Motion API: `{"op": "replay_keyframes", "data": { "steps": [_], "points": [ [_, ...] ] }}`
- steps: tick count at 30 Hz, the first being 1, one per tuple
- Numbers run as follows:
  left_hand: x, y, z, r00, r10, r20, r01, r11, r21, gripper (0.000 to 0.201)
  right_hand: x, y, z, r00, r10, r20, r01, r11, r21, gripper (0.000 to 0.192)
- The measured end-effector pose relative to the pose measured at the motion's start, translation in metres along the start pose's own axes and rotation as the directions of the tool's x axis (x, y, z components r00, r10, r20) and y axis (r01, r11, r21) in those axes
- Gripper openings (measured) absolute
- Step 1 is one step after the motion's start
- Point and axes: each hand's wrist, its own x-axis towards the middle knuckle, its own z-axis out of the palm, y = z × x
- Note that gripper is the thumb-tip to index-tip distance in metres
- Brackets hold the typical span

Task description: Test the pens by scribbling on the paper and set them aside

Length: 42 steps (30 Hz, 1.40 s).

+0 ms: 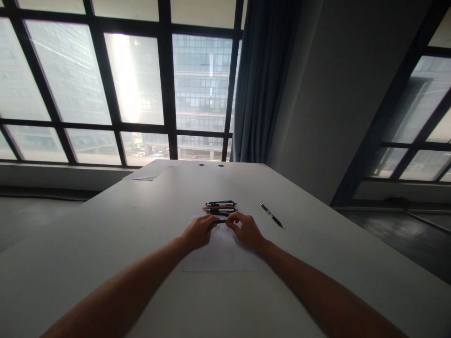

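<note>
Between my two hands a dark pen (221, 221) lies crosswise, just above or on a white sheet of paper (218, 258). My left hand (199, 232) has its fingers closed on the pen's left end. The right end is pinched between thumb and fingers of my right hand (246, 230). Right beyond my fingertips, several pens (220, 205) lie side by side in a row, parallel to the held one. Another black pen (271, 215) rests alone on the table, slanted, to the right of my right hand.
The long white table (141, 225) stretches away toward large windows (202, 84). Papers (151, 170) lie at its far left edge. Two dark round holes or caps (201, 165) show at the far end. A blue-grey curtain (257, 84) hangs behind.
</note>
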Motion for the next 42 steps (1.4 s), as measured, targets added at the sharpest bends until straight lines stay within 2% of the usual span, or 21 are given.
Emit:
{"op": "replay_keyframes", "data": {
  "steps": [5,10,14,18,21,23,26,35,38,42],
  "points": [
    [0.0003,-0.0001,-0.0003,1.000,0.011,-0.007,-0.011,1.000,-0.001,0.026,-0.0002,0.0011,-0.0011,1.000,0.027,0.010,-0.026,0.999,-0.032,0.007],
    [0.0004,0.0008,-0.0004,0.999,0.036,-0.004,-0.036,0.999,-0.001,0.025,0.0005,0.0039,-0.0008,0.997,-0.011,0.071,0.023,0.985,-0.171,0.037],
    [0.0005,0.0015,-0.0005,0.999,0.028,-0.018,-0.028,1.000,-0.005,0.025,0.0001,0.0022,0.0005,1.000,0.021,0.013,-0.020,0.993,-0.112,0.024],
    [0.0004,0.0008,0.0000,0.999,0.031,-0.027,-0.031,1.000,0.003,0.025,-0.0007,0.0004,0.0008,0.999,-0.014,0.049,0.020,0.994,-0.109,0.013],
    [0.0003,0.0006,0.0003,0.999,0.030,-0.021,-0.030,0.999,0.016,0.025,-0.0007,0.0010,0.0004,0.996,0.021,0.086,-0.001,0.975,-0.223,0.025],
    [0.0004,0.0012,0.0002,0.999,0.024,-0.022,-0.024,1.000,0.019,0.025,-0.0007,0.0018,0.0002,0.996,0.011,0.087,0.012,0.967,-0.256,0.022],
    [0.0006,0.0026,-0.0003,1.000,0.023,-0.014,-0.022,1.000,0.017,0.026,-0.0008,0.0021,0.0000,0.996,-0.032,0.088,0.055,0.960,-0.273,0.016],
    [0.0004,0.0041,-0.0005,1.000,0.017,0.007,-0.017,0.999,0.027,0.027,-0.0009,-0.0010,-0.0018,0.992,-0.048,0.117,0.083,0.947,-0.311,0.025],
    [0.0008,0.0041,-0.0003,1.000,0.015,0.010,-0.016,1.000,0.028,0.026,-0.0008,-0.0003,-0.0011,0.991,-0.067,0.120,0.098,0.955,-0.279,0.017],
    [0.0013,0.0040,0.0003,1.000,0.020,0.016,-0.020,0.999,0.042,0.027,-0.0005,0.0020,0.0003,0.985,-0.056,0.164,0.102,0.952,-0.288,0.036]
  ]
}}
